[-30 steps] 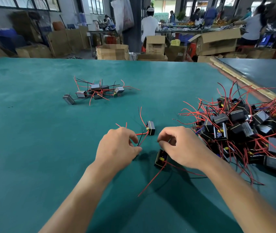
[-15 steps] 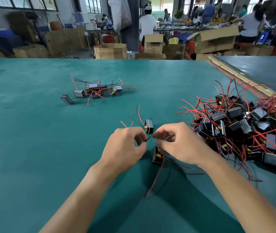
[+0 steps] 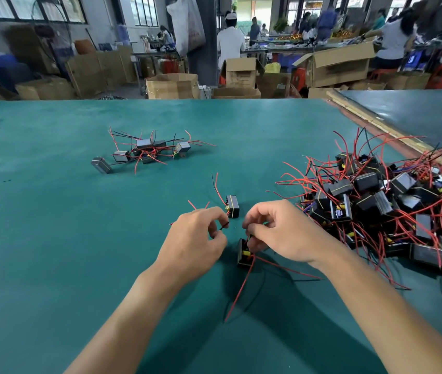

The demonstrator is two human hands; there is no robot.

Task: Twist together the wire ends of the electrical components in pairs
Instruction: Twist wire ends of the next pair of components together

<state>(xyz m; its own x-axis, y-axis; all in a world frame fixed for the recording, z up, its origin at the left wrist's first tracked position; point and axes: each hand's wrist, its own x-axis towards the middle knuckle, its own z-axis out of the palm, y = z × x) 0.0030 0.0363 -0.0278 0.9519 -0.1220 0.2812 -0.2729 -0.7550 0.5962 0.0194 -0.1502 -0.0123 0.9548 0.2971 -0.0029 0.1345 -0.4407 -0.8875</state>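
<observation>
Two bare forearms reach in from below and meet over the green table (image 3: 52,238), wrists slightly raised and knuckles turned up. On the left hand (image 3: 195,238) the fingers are curled, and thumb and forefinger pinch a black wire end (image 3: 224,226), whose tip pokes out toward the other hand. Just beyond these fingertips a small black component (image 3: 232,207) with a yellow band stands on the table, its red and black wires rising away from it. The right hand (image 3: 281,233) is also curled, its fingertips closed on the short leads (image 3: 247,240) at the top of a second black component (image 3: 242,255), which sits directly beneath them; exactly which leads they grip cannot be told. A long red wire (image 3: 241,287) trails from this component toward the person. The two pinches are near but apart. Right of the right-hand fingers lies a big heap of components (image 3: 389,203); well beyond the left-hand fingers lies a smaller cluster (image 3: 147,152).
</observation>
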